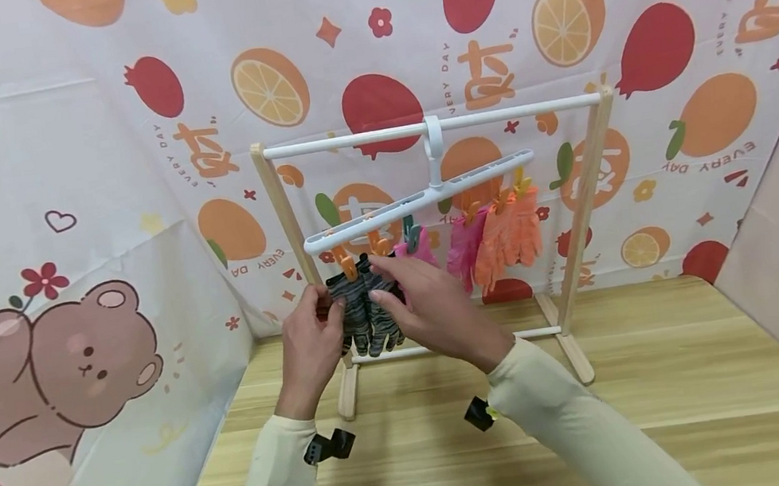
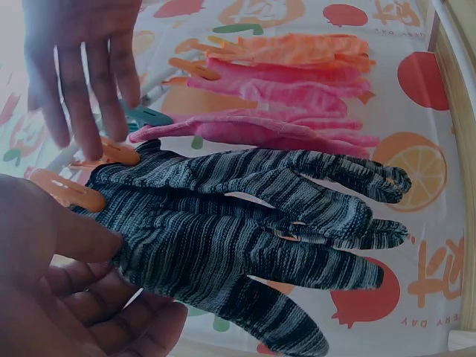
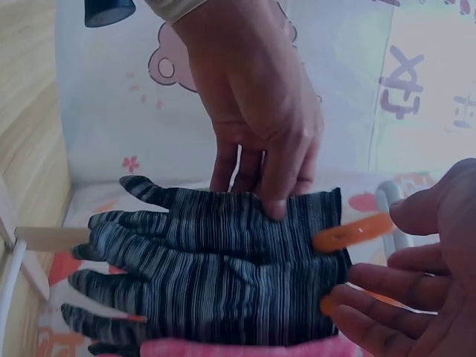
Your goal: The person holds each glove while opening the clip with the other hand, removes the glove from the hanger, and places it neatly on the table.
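Observation:
A pair of dark grey striped knit gloves (image 1: 361, 310) hangs from two orange clips (image 2: 71, 191) at the low left end of a pale blue hanger (image 1: 421, 203). My left hand (image 1: 311, 348) pinches the outer edge of the left glove near its cuff, thumb in front and fingers behind, as the right wrist view shows. Beside the cuffs is my right hand (image 3: 416, 275), thumb and fingers spread and fairly straight. Its thumb is right by one orange clip (image 3: 353, 232), its fingertips by the other clip.
The tilted hanger hooks over the white bar (image 1: 349, 142) of a wooden rack (image 1: 590, 204). Pink gloves (image 1: 465, 246) and orange gloves (image 1: 511, 237) hang farther right. A green clip (image 1: 412, 234) holds a pink glove next to the striped pair. The rack stands on a wooden table (image 1: 414, 457).

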`<state>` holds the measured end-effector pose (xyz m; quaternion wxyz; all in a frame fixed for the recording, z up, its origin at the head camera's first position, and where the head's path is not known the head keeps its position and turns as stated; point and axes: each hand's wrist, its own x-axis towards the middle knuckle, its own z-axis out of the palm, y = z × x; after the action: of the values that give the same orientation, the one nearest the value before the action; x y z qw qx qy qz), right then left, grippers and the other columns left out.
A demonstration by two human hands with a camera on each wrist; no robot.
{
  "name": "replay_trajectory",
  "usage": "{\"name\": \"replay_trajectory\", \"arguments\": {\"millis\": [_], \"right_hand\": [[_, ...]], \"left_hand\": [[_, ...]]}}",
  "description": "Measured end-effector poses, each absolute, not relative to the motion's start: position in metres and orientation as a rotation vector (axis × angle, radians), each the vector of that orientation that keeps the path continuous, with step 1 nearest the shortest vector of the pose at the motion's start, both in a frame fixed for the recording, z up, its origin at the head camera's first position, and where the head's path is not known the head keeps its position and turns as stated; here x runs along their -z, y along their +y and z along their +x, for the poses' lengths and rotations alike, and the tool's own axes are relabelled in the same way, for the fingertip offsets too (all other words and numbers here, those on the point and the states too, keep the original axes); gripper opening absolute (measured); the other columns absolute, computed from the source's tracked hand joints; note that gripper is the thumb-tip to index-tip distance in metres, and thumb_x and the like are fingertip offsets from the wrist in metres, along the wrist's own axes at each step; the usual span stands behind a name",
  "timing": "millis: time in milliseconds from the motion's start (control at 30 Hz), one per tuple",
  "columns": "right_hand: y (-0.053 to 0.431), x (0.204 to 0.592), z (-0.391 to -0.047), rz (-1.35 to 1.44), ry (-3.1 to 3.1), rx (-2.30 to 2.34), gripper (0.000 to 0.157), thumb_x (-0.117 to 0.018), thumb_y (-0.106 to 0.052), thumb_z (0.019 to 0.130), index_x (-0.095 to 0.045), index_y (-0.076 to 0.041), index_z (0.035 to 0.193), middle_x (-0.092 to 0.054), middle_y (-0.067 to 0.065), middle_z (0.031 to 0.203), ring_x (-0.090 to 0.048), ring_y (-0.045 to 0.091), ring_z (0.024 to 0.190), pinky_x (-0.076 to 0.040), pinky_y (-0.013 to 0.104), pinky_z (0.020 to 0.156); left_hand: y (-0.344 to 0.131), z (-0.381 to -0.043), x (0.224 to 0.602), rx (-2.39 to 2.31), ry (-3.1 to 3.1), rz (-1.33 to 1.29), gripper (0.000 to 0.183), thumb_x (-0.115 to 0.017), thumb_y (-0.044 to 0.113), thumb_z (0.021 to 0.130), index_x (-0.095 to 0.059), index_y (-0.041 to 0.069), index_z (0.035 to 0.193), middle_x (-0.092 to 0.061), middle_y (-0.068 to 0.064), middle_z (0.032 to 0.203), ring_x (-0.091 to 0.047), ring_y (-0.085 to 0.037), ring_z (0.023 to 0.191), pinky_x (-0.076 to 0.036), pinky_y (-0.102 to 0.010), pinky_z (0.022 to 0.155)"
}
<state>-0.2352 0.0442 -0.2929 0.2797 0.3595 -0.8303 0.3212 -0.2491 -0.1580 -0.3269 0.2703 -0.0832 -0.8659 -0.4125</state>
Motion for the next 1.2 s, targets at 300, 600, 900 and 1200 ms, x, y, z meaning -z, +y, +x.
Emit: {"name": "replay_trajectory", "arguments": {"millis": [300,600,900,1200], "right_hand": [[0.025,0.278,-0.237,0.843,-2.357,-0.852,0.058,-0.059,-0.029,0.104,-0.042,-0.005,0.153,-0.058,0.011,0.142,-0.060,0.023,0.122,-0.050,0.042,0.100],[0.014,0.273,-0.241,0.796,-2.456,-1.083,0.055,-0.053,-0.028,0.107,-0.039,-0.004,0.155,-0.052,0.011,0.148,-0.057,0.023,0.122,-0.048,0.043,0.103],[0.012,0.269,-0.247,0.800,-2.433,-1.382,0.044,-0.051,-0.024,0.108,-0.049,-0.010,0.149,-0.058,0.008,0.144,-0.056,0.020,0.129,-0.046,0.043,0.105],[0.011,0.264,-0.247,0.752,-2.421,-1.420,0.041,-0.058,-0.022,0.105,-0.058,-0.008,0.143,-0.063,0.008,0.137,-0.058,0.022,0.127,-0.047,0.044,0.105]], "left_hand": [[-0.157,-0.245,0.323,1.133,-2.302,-0.268,0.008,-0.060,0.011,0.100,-0.063,0.004,0.100,-0.066,-0.012,0.085,-0.062,-0.023,0.076,-0.048,-0.037,0.069],[-0.157,-0.243,0.322,1.142,-2.294,-0.307,0.019,-0.061,0.016,0.101,-0.057,0.006,0.085,-0.061,-0.010,0.076,-0.056,-0.022,0.068,-0.046,-0.036,0.063],[-0.157,-0.241,0.325,1.131,-2.285,-0.368,0.021,-0.062,0.013,0.100,-0.055,0.007,0.081,-0.052,-0.006,0.069,-0.048,-0.020,0.062,-0.040,-0.032,0.057],[-0.156,-0.240,0.325,1.135,-2.266,-0.397,0.022,-0.062,0.014,0.100,-0.053,0.008,0.080,-0.057,-0.008,0.073,-0.056,-0.023,0.068,-0.046,-0.038,0.064]]}}
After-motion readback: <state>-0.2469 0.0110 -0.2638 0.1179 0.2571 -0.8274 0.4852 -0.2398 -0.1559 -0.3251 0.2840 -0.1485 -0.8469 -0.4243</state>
